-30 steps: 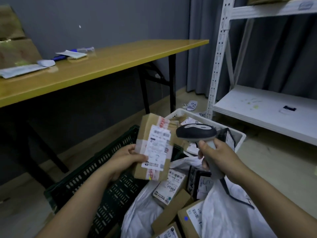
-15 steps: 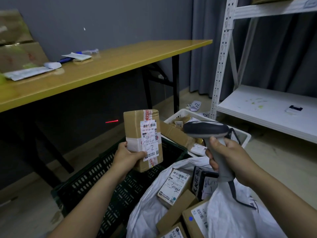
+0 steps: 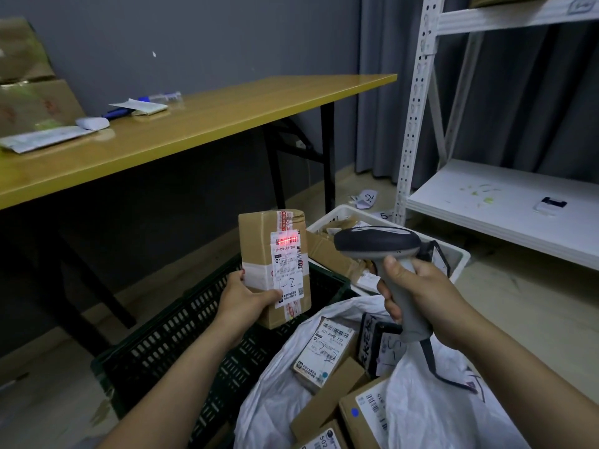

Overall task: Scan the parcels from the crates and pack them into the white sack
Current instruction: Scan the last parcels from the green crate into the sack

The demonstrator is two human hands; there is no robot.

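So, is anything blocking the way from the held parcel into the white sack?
Nothing visible does. The left hand holds the parcel up-left of the white sack, its mouth open; the scanner sits to the right.

**What the View Hides**

The left hand (image 3: 246,296) covers the lower left corner of the parcel (image 3: 274,254), and most of its fingers lie out of sight behind the parcel. The label's fine print is too small to read. The right hand (image 3: 418,293) wraps the handle of the scanner (image 3: 377,244), hiding most of it. The scanner blocks part of the white crate (image 3: 457,259), whose contents are hard to make out. The sack (image 3: 421,406) and the boxes (image 3: 325,398) in it run off the bottom edge. The table (image 3: 194,124) is cut by the left edge, and the cartons (image 3: 32,102) on it are blurred. The shelf (image 3: 502,202) runs off the right edge, and a small item (image 3: 551,204) on it cannot be identified.
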